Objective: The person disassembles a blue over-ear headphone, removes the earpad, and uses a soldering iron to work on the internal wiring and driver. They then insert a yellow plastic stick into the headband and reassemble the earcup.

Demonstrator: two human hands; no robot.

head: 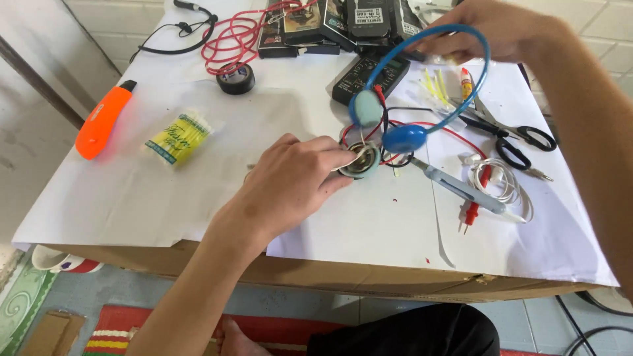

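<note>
The left hand (290, 181) pinches the loose round speaker driver (360, 160) near the tabletop (369, 231) centre, steadying it on its wires. The right hand (491, 29) grips the blue headband (461, 39) far right, keeping the headphones' earcups (403, 138) clear. Scissors (511, 135) lie right.

The left arm comes up bare from the near edge of the surface and slants toward its middle, wrist straight. The left hand (290, 181) lies knuckles up, its fingers curled and pinched together at the tips. The right arm runs bare along the right edge to the far right corner, where the right hand (491, 29) bends inward, palm down, its fingers closed.
</note>
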